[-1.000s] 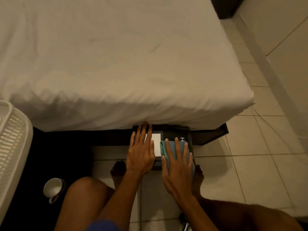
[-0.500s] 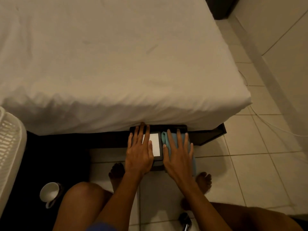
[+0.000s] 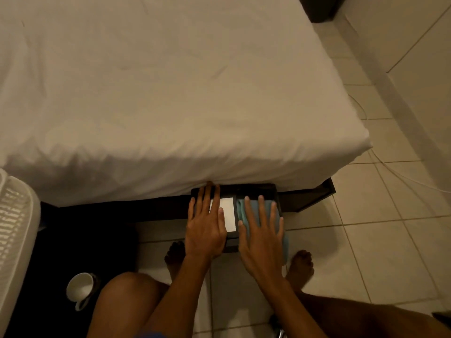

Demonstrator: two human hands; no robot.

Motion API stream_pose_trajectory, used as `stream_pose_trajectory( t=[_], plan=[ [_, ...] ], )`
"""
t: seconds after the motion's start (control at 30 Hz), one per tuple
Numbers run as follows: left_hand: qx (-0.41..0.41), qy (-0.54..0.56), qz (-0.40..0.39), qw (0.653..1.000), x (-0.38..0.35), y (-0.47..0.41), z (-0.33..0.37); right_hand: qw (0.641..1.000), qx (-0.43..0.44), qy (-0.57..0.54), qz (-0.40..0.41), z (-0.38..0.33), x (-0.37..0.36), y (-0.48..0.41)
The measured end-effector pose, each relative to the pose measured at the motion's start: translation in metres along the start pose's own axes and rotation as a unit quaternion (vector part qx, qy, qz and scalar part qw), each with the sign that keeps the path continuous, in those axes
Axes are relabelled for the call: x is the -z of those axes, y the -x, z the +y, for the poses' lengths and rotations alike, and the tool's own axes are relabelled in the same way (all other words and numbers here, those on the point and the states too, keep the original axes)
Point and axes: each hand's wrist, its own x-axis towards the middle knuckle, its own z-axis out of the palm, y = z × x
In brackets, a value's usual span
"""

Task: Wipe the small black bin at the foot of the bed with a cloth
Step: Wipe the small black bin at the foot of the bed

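The small black bin [image 3: 253, 190] stands on the floor against the foot of the bed [image 3: 170, 93], partly tucked under the white sheet. A white label [image 3: 228, 217] shows on its top face. My left hand [image 3: 206, 228] lies flat on the bin's left part, fingers spread, partly over the label. My right hand [image 3: 262, 236] presses flat on a light blue cloth [image 3: 244, 211] that covers the bin's right part. The cloth's lower edge hangs past the bin's front.
A white cup [image 3: 80, 289] lies on the dark floor at the lower left. A white slatted basket [image 3: 14, 230] stands at the left edge. My bare feet [image 3: 301, 264] and knees are in front of the bin. A white cable [image 3: 395, 172] runs over the tiles at the right.
My right hand with the cloth slid up along the bin's top towards the bed, then a little back. The left hand stayed in place on the bin.
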Motion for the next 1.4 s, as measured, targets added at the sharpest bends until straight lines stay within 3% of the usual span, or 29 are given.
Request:
stream_pose_trajectory(
  t=[0.1,0.23,0.43,0.63,0.83,1.03,1.2,1.33,1.4],
  plan=[
    [-0.001,-0.006,0.002,1.000,-0.001,0.000,-0.001,0.999,0.043,0.006,-0.019,0.009,-0.003,0.003],
    [-0.006,-0.004,0.009,1.000,0.000,-0.001,0.001,1.000,-0.010,0.003,0.016,0.006,0.002,-0.037],
    [-0.003,0.005,-0.008,1.000,-0.001,-0.001,0.000,0.999,0.046,-0.021,-0.021,0.019,-0.002,0.018],
    [-0.005,-0.005,-0.004,1.000,-0.001,-0.001,-0.001,0.998,-0.041,-0.026,0.029,0.010,-0.005,-0.004],
    [-0.006,-0.007,-0.015,1.000,-0.001,-0.001,-0.002,0.999,0.011,-0.032,0.008,0.001,-0.010,0.031],
    [-0.007,0.000,-0.015,1.000,0.002,-0.001,0.000,0.995,-0.062,-0.035,0.063,0.014,-0.004,0.013],
    [-0.006,0.003,-0.012,1.000,0.001,-0.002,-0.001,1.000,0.022,-0.013,0.003,0.010,-0.009,0.026],
    [-0.011,-0.003,-0.008,1.000,0.001,-0.002,-0.001,0.999,-0.040,-0.019,0.028,0.025,-0.001,-0.002],
    [-0.009,-0.003,-0.012,1.000,0.002,-0.001,-0.001,0.999,-0.031,-0.029,0.017,0.017,-0.003,0.015]
  ],
)
